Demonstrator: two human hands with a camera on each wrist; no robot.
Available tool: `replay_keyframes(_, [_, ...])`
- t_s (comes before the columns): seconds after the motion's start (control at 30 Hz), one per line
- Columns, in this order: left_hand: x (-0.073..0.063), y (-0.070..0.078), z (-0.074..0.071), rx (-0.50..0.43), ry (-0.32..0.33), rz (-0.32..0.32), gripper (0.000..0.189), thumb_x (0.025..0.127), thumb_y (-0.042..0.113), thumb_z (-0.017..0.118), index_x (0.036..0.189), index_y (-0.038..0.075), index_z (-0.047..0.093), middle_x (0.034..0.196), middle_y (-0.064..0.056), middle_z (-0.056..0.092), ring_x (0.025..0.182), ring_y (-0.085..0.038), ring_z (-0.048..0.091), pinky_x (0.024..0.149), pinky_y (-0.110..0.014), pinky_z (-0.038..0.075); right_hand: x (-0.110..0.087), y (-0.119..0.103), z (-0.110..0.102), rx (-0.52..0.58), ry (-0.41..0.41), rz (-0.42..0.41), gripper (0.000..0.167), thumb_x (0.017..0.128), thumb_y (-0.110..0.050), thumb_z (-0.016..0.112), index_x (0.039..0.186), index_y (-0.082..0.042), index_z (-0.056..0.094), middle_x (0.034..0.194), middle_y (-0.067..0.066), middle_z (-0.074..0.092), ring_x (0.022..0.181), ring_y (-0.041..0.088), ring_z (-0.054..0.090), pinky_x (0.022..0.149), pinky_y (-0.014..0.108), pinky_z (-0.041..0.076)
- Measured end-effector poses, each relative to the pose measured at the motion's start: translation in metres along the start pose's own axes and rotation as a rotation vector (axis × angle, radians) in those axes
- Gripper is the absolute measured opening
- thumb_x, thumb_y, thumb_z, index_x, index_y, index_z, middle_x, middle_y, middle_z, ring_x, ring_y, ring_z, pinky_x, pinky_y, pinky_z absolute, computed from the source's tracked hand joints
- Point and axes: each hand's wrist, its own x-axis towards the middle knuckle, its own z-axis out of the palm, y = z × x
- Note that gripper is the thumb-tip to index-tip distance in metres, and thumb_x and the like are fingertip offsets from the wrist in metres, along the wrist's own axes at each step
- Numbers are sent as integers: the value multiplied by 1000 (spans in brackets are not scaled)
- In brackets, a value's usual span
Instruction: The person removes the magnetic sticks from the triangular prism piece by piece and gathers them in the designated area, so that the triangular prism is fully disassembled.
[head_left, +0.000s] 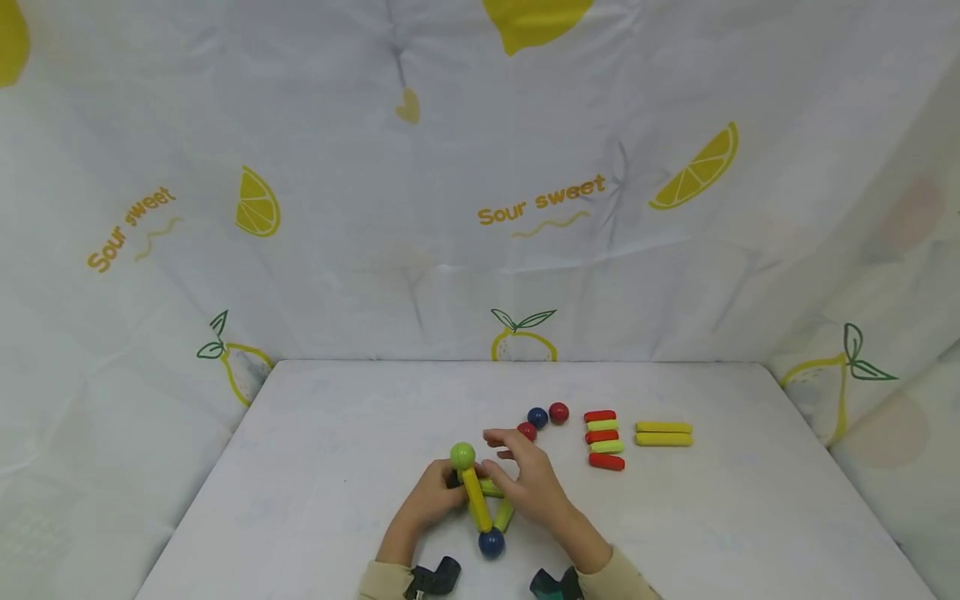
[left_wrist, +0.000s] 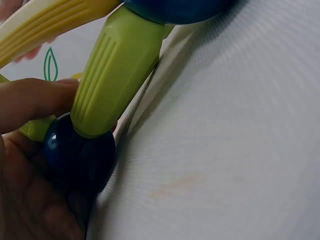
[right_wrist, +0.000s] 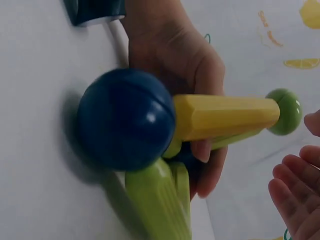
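Observation:
My left hand (head_left: 433, 498) grips a dark blue ball (left_wrist: 80, 155) at one corner of a structure of balls and ribbed rods, thumb and fingers around it. Yellow-green rods (left_wrist: 112, 75) join the balls low down near the table. From the front blue ball (head_left: 491, 543) a yellow rod (head_left: 477, 500) slants upward, with a bright green ball (head_left: 462, 455) on its top end. My right hand (head_left: 534, 487) is held over the right side of the structure, fingers extended and nothing held; in the right wrist view its fingers (right_wrist: 295, 190) appear apart from the green ball.
Behind my right hand lie a red ball (head_left: 527, 431), a blue ball (head_left: 537, 417) and another red ball (head_left: 558, 412). To their right is a column of short red and yellow-green rods (head_left: 602, 437), then two yellow rods (head_left: 663, 439). A lemon-print curtain (head_left: 420, 275) hangs behind the white table (head_left: 300, 500).

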Motion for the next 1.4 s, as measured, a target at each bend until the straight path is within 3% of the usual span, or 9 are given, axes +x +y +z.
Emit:
replay_keyframes(0.13, [-2,4,-3,-26,5,64,19,83,11,58,99,5,66,86,-2,64,76,-4,52,73,-21,47,6,-9,8,104,-69,-12,35,92,-22,63,124,-9,56,118,6,63,106,22,61,86,39,55])
replay_keyframes(0.37, [-6,17,-12,-200,-56,318,23,83,-8,51,103,-11,60,95,-26,67,85,1,59,76,-24,53,13,-17,14,148,-107,78,40,88,-24,68,122,-7,57,116,6,63,102,19,62,82,25,56])
replay_keyframes(0.53, [0,-5,-10,-351,-105,464,32,79,-11,46,110,-16,53,105,-5,69,94,-2,60,81,-25,54,13,-17,16,173,-123,126,42,88,-24,68,123,-3,56,116,7,62,101,21,61,81,24,56])
replay_keyframes(0.7, [0,-8,-11,-444,-154,405,40,88,8,46,120,-16,48,110,12,63,95,-4,57,81,-23,52,13,-16,17,222,-128,174,40,89,-23,66,123,-3,56,116,9,62,103,22,61,85,30,56])
replay_keyframes(0.83, [-2,-1,-8,-378,-151,284,45,92,22,58,123,-9,51,110,10,62,97,-5,57,88,-22,50,14,-16,18,237,-132,197,39,89,-21,66,122,-2,57,115,11,62,101,22,61,85,28,56])
replay_keyframes(1.0, [-6,14,-5,-332,-147,163,39,88,18,65,119,-3,55,106,5,62,91,-5,58,86,-23,51,15,-13,18,296,-142,241,39,89,-21,66,122,-1,57,115,11,62,103,23,60,85,20,54])
replay_keyframes(1.1, [-9,27,-8,-325,-149,146,37,88,17,65,117,-4,55,103,3,61,88,-6,57,82,-24,52,15,-17,15,328,-157,260,39,91,-19,64,123,0,56,117,13,61,107,26,60,88,21,53])
replay_keyframes(1.3, [-9,30,-9,-293,-149,157,36,88,18,65,117,-1,57,100,3,61,86,-5,56,80,-23,51,16,-38,3,380,-172,303,36,94,-14,58,125,5,53,118,18,61,109,30,58,95,30,51])
replay_keyframes(1.4, [-10,34,-10,-276,-156,174,36,89,16,64,119,-1,56,100,2,62,86,-5,56,80,-24,51,16,-25,9,390,-174,327,38,95,-16,56,127,5,52,118,17,61,110,28,59,96,31,50])
